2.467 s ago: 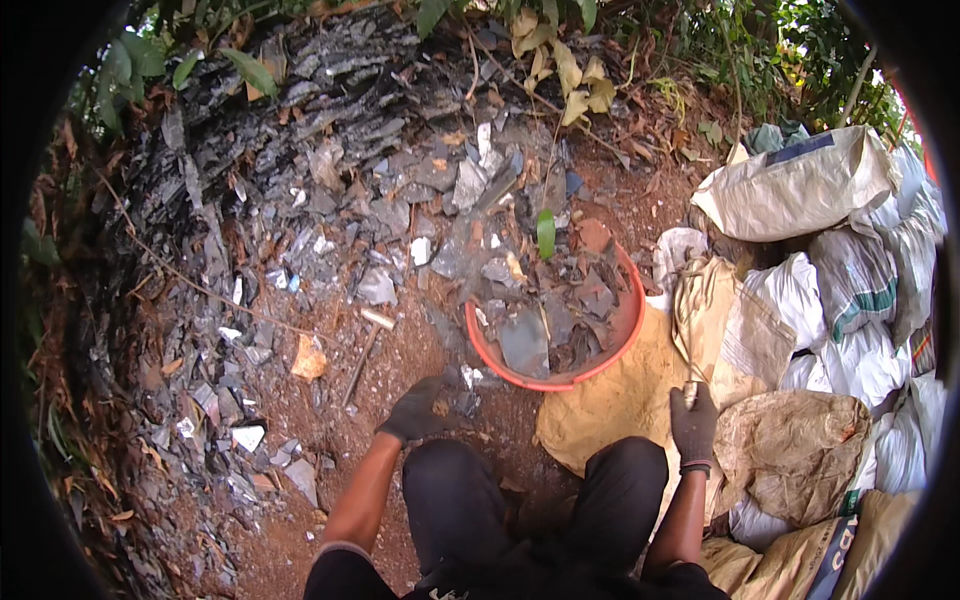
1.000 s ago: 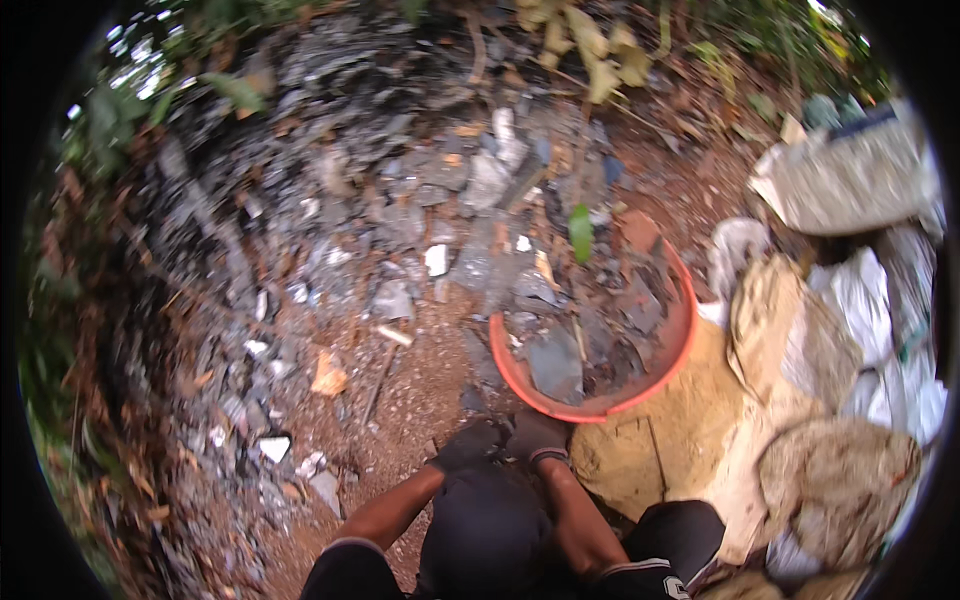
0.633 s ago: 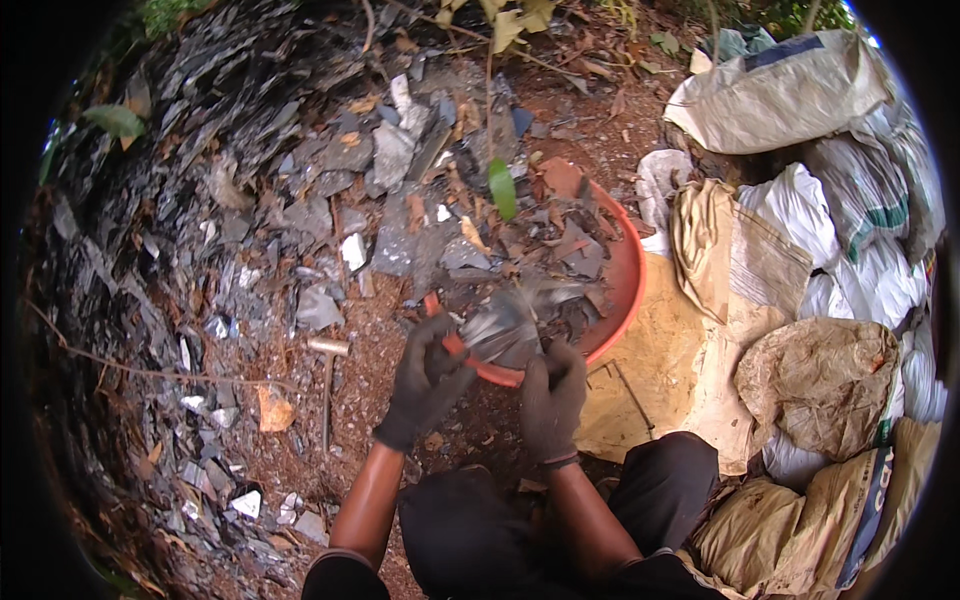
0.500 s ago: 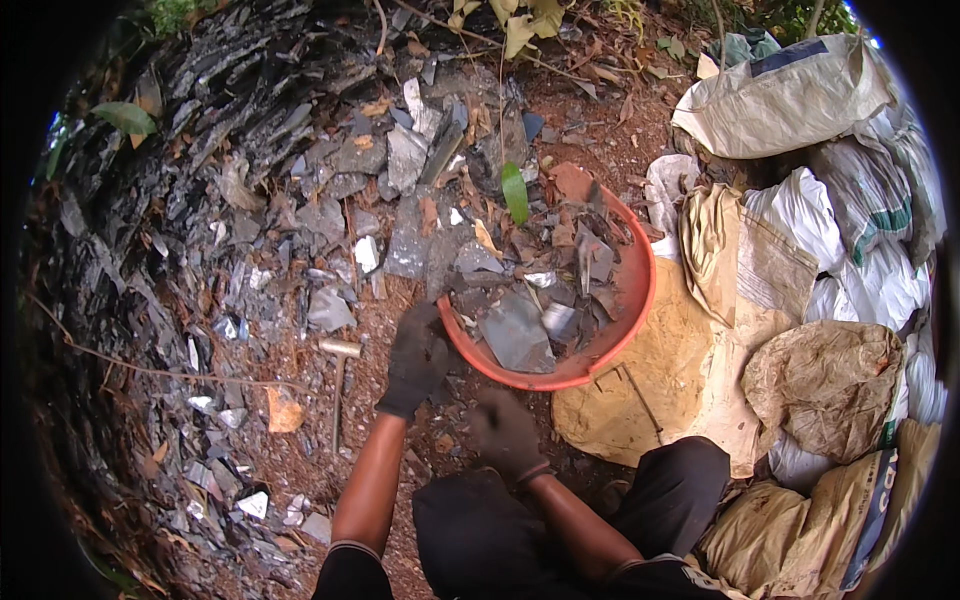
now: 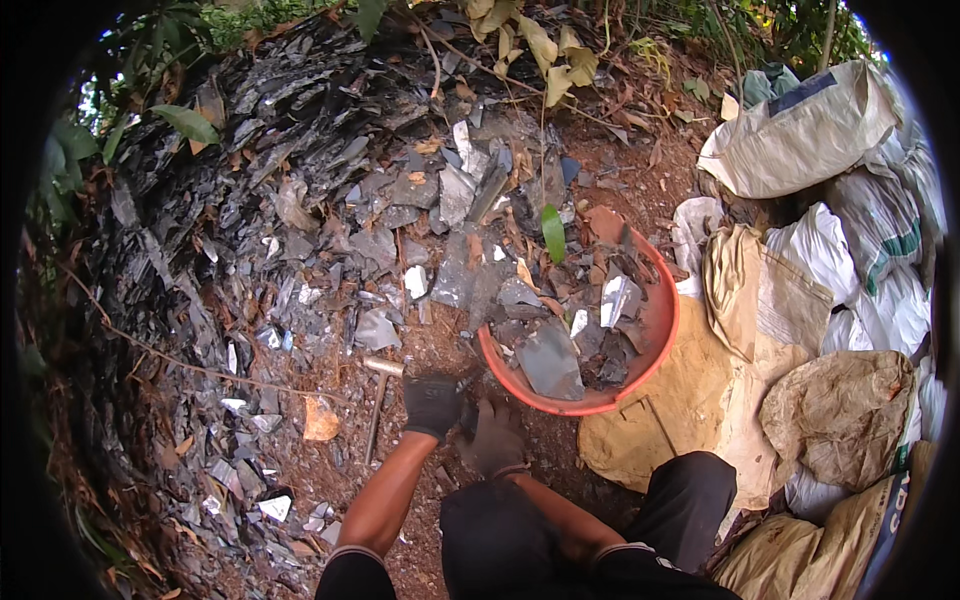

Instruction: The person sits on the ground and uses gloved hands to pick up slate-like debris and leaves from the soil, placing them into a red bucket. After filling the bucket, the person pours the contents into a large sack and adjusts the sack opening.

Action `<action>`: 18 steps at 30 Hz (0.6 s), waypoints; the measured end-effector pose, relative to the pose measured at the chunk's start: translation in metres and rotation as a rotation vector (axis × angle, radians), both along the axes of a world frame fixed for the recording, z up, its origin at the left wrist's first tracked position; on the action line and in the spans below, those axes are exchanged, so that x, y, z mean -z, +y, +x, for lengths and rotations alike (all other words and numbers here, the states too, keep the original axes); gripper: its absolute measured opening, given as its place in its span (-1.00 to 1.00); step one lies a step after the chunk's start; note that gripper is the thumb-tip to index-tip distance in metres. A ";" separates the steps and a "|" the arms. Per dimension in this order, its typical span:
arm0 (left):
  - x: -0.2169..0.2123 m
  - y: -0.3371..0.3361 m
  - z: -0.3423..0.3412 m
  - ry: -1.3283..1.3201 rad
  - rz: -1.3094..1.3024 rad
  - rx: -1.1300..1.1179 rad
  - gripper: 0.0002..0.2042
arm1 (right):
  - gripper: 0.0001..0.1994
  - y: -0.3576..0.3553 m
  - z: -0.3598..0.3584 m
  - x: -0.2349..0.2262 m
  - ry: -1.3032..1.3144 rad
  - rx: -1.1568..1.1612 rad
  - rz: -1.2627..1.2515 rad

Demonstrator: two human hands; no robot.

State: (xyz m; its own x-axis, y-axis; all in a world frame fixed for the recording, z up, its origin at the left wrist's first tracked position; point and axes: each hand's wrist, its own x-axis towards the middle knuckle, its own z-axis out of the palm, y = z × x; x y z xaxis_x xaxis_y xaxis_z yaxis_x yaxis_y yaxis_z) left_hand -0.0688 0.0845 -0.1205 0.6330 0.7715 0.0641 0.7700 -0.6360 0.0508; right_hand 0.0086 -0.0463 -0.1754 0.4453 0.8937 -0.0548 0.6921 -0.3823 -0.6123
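Lowers gloved left hand from beside the red tub's rim to lower center of frame, near right hand; cannot tell whether spreading or pinching fingers.

diffuse daylight, pic mostly sharp, blk fisheye edges

One shallow, round, orange-red basin, open side up, right of centre; rim visible along near and right sides, far-left edge indistinct. Contents: one flat, dark-grey, angular slab, by the near rim; one bright, silvery, elongated shard, farther right; assorted dark, jagged flakes, loosely heaped right of the slab.
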 end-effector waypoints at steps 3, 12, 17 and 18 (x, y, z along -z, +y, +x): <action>-0.037 0.011 -0.005 -0.145 -0.041 -0.037 -0.66 | 0.02 0.007 0.020 -0.031 -0.296 -0.029 0.053; -0.012 0.061 0.046 -0.398 -0.357 -0.001 -0.44 | -0.12 0.053 0.079 0.012 -0.032 -0.418 0.170; 0.027 0.044 0.058 -0.142 -0.379 -0.184 -0.45 | -0.45 0.024 0.036 0.004 -0.170 -0.264 0.076; 0.031 0.041 0.063 -0.162 -0.337 -0.184 -0.46 | -0.51 0.019 0.036 0.006 -0.139 -0.234 0.069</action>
State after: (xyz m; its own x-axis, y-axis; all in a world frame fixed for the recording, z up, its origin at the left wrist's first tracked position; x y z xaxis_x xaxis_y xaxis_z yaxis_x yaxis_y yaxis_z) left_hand -0.0053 0.1257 -0.1512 0.4855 0.8654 -0.1241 0.8339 -0.4158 0.3629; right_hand 0.0445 -0.0276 -0.1810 0.2249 0.9727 0.0571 0.8358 -0.1624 -0.5244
